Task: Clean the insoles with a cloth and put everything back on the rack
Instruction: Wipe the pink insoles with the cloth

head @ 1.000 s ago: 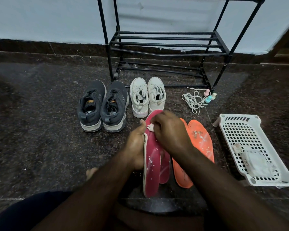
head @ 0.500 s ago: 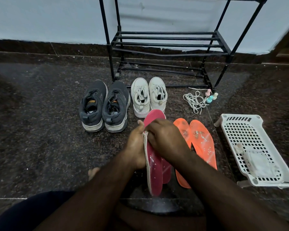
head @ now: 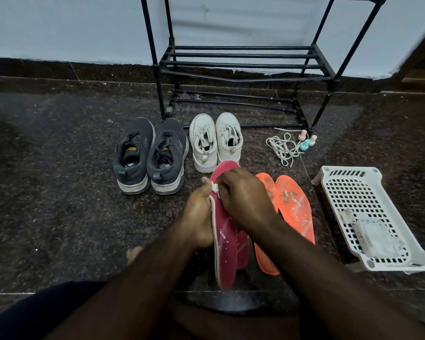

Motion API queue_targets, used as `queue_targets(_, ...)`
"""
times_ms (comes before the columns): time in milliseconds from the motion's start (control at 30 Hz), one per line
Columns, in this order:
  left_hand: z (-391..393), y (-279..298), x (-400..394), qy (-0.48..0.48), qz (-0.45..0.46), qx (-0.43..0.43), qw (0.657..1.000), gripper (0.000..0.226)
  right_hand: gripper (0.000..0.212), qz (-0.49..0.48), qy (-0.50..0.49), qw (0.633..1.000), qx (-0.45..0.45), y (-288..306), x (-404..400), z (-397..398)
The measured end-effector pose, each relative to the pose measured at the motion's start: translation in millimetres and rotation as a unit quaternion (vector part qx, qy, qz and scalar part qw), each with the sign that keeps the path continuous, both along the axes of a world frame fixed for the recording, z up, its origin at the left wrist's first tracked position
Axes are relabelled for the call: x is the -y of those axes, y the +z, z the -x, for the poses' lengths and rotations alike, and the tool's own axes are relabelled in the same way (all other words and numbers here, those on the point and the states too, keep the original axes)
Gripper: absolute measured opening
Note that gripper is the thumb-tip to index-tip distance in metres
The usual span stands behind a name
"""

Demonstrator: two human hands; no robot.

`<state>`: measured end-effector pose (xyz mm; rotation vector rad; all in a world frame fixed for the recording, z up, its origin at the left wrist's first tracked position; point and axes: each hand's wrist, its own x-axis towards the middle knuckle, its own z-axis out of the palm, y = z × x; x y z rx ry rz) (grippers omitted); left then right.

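Observation:
My left hand (head: 198, 217) grips a pink insole (head: 225, 253) by its left edge and holds it tilted above the floor. My right hand (head: 243, 197) presses a small white cloth (head: 215, 187) against the insole's upper part; most of the cloth is hidden under the fingers. A second pink insole (head: 242, 251) lies partly under the first. Two orange insoles (head: 296, 207), speckled with white bits, lie on the floor just to the right. The black metal rack (head: 241, 67) stands against the wall.
Dark grey sneakers (head: 150, 155) and white sneakers (head: 216, 141) stand in front of the rack. White laces (head: 282, 148) and small pastel bottles (head: 306, 141) lie at the rack's right foot. A white perforated basket (head: 368, 207) holding a packet sits at right. My bare foot (head: 133, 253) is at lower left.
My right hand has slid down the pink insole toward me and then back up toward its tip, with the cloth showing again. The left hand keeps its hold.

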<state>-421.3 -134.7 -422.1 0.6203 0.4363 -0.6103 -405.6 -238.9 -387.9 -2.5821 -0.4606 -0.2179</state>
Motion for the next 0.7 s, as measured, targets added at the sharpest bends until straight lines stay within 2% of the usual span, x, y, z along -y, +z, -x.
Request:
queue_targets(67,2,4,2,-0.007,-0.006,0.002,1.000,0.082,0.017,0.008,-0.007,1.000,-0.021,1,-1,2)
queue_targets(167,0,0,-4,0.008,-0.007,-0.011,1.000,0.082,0.030,0.038,0.038,0.995,-0.078,5,-5,7)
queue_targets(267,-5,-1,-12,0.024,-0.002,-0.033,0.999,0.088,0.019,0.042,0.083,0.990,-0.106,8,-7,10)
queue_targets(400,-6,-1,-11,0.022,-0.019,-0.029,0.999,0.080,0.017,0.066,0.085,0.993,-0.050,6,-5,10)
queue_targets(500,-2,-1,-5,0.017,-0.012,-0.012,1.000,0.075,0.014,0.048,0.020,0.999,0.009,5,6,-5)
queue_targets(567,-1,2,-2,0.004,-0.006,0.001,1.000,0.071,0.015,0.023,-0.020,0.999,0.016,8,14,-11)
queue_targets(633,-1,4,-2,-0.003,-0.005,0.013,1.000,0.069,0.021,0.010,0.013,1.000,0.002,9,13,-7)
queue_targets(700,-3,2,-5,0.005,0.013,0.002,1.000,0.080,0.026,0.016,0.096,0.995,-0.035,8,5,3)
